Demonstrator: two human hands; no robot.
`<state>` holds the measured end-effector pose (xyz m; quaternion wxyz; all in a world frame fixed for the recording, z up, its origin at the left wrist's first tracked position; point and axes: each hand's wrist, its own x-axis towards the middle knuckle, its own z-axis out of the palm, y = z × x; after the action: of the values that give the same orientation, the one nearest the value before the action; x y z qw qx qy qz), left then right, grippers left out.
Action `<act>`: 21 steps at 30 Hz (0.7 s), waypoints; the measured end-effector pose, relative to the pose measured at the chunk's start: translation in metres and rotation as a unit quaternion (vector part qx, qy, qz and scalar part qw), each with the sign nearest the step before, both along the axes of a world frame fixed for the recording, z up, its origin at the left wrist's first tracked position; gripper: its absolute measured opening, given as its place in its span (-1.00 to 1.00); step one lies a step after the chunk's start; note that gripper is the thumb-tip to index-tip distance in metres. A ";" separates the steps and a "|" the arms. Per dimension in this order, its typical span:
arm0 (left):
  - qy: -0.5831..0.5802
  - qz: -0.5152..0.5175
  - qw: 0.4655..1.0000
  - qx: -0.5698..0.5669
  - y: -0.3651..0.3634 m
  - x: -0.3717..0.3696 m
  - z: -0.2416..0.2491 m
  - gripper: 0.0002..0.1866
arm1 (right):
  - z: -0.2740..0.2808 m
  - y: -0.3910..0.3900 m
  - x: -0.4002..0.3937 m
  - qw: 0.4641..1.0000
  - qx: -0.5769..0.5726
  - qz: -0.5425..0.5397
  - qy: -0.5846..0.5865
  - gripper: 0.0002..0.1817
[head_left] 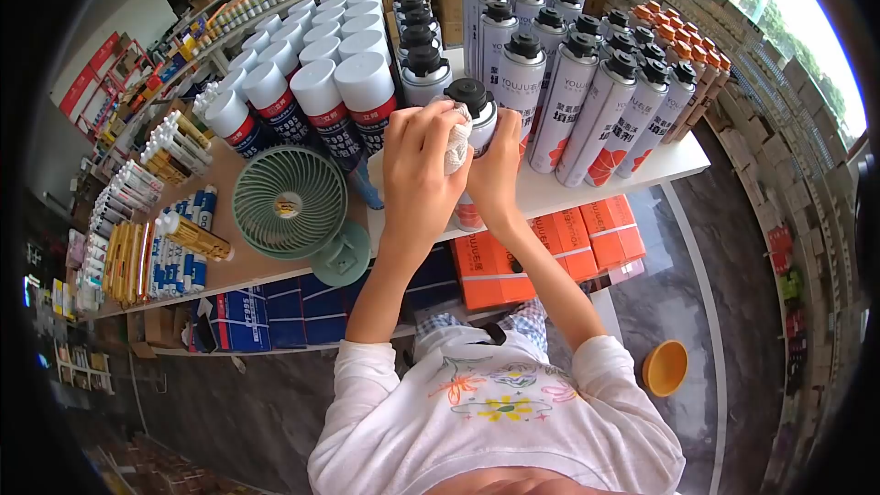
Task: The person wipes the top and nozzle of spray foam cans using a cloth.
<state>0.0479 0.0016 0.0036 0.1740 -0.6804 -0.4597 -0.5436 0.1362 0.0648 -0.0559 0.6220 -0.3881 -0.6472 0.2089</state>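
Note:
My right hand is wrapped around a spray-foam can with a black cap, held upright in front of my chest at the table edge. A crumpled white cloth is bunched in my left hand, whose fingers are closed and press it against the can's upper side. Both hands hide much of the can's body; its red-patterned lower end shows beneath them. Just behind stands a row of black-capped cans. Similar white-and-grey foam cans with red flower prints stand in rows to the right.
White-capped spray cans fill the table's left-middle, beside a green fan. Sealant tubes stand farther left. Orange boxes and blue boxes sit beneath the white tabletop. A yellow-orange bowl is on the floor at right.

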 end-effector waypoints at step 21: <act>0.077 -0.046 0.996 0.008 0.001 -0.013 0.000 -0.51 | 0.002 -0.005 -0.006 0.998 -0.003 -0.045 -0.039 -0.44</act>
<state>0.0346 0.0024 0.0040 0.1889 -0.7393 -0.4085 -0.5009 0.1303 0.0602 -0.0540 0.6037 -0.4270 -0.6521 0.1672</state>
